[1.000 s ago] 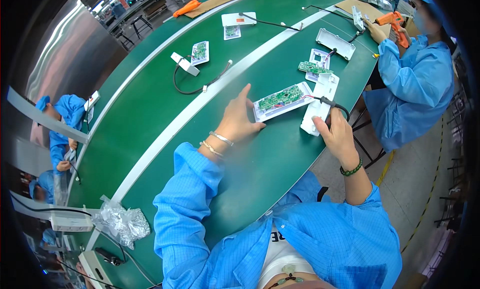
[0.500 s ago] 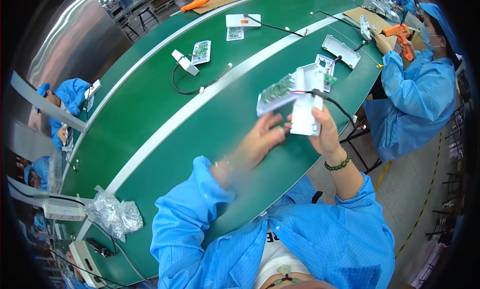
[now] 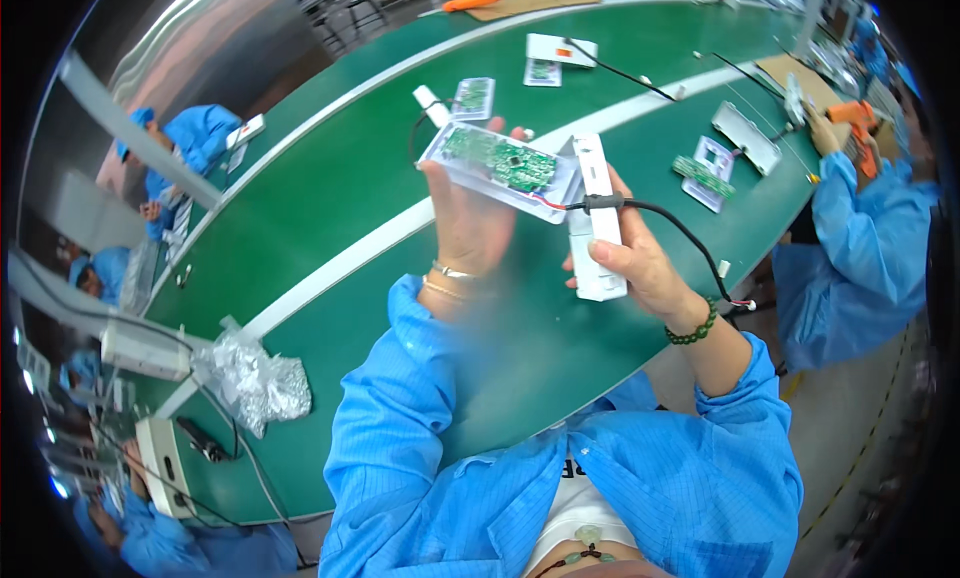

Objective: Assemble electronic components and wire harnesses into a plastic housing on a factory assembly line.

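Note:
My left hand (image 3: 470, 223) supports a white plastic case half (image 3: 541, 210) from below, its thumb at the left edge and fingertips showing past the top rim. A green circuit board (image 3: 510, 164) lies inside that half. My right hand (image 3: 648, 261) grips the long white case cover (image 3: 598, 248), turned on edge, with the thumb across its front. Thin red wires run between the two halves. Through the cover passes a black cable (image 3: 680, 226), ending in a small white connector that hangs to the right. Both parts are held above the green table (image 3: 400, 308).
Similar opened cases lie ahead: a white cover (image 3: 560, 50), a boarded case half (image 3: 473, 99) and, at right, another cover (image 3: 746, 138). A clear plastic bag (image 3: 262, 378) sits at left. A co-worker (image 3: 870, 228) at right holds an orange tool (image 3: 858, 128). A pale strip (image 3: 350, 253) crosses the table.
My left hand has moved up and taken hold of the case half with the board. That half has swung to face me, and the cover has turned on edge. The view has shifted.

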The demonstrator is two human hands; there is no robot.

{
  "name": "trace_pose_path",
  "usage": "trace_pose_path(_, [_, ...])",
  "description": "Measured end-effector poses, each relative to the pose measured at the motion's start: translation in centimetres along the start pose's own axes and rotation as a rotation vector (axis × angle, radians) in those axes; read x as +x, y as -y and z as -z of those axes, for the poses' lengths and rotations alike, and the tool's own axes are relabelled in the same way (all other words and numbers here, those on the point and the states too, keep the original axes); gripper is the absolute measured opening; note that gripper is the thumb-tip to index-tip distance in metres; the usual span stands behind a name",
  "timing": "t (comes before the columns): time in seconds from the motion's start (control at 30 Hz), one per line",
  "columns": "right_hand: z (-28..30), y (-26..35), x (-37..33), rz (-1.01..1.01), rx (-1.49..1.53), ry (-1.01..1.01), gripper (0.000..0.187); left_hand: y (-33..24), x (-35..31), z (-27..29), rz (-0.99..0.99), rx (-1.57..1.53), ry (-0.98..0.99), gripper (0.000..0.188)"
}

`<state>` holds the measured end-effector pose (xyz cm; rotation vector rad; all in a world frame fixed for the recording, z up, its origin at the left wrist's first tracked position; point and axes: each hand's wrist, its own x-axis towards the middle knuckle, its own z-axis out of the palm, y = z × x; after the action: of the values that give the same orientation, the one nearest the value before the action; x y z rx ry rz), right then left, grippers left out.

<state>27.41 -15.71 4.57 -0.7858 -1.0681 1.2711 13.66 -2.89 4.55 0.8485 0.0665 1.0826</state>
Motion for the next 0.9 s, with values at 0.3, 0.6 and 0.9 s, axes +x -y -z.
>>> trace_pose_path(0.3, [-2.0,0.2,5.8,0.254,-0.599,0.051,0.069,-4.4,-0.1,2.3,0.004,0.485,-0.173,0.06])
trace_pose_path(0.6, [-4.8,-2.1,10.1,0.303,-0.645,0.082,0.063,-2.8,0.5,2.2,-0.11,0.496,-0.204,0.066])
trace_pose_path(0.9, [-4.8,-4.1,11.5,0.386,-0.653,0.105,0.066,-2.4,0.5,2.0,-0.035,0.239,-0.26,0.058])
